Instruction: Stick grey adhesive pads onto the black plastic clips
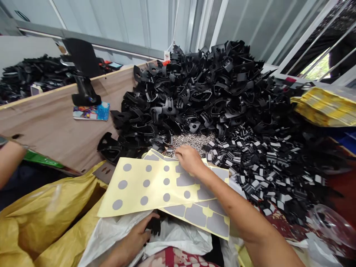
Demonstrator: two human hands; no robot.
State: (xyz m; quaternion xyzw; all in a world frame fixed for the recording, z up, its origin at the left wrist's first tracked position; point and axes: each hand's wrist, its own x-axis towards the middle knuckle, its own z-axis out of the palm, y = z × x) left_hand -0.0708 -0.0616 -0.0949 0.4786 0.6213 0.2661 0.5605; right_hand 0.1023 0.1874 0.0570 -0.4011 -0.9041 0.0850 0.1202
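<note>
My left hand [136,235] is low in the middle, over white plastic sheeting [178,235]. Its fingers are closed around a black plastic clip piece [154,225] with teeth, partly covered by the hand. My right hand [190,159] reaches across pale yellow sticker sheets [133,193] with grey circles and larger grey shapes. Its fingers are bent together at the edge of a pile of tiny shiny metal parts [193,141]; whatever they pinch is hidden. Right of it lie many small black clip pieces with pale pads [258,172].
A tall heap of black plastic parts [194,92] fills the back of the table. On the left are a wooden board [50,115], a black stand [86,91] and a yellow sack [50,211]. Another person's arm [11,159] shows at the left edge. Yellow packets [328,107] lie right.
</note>
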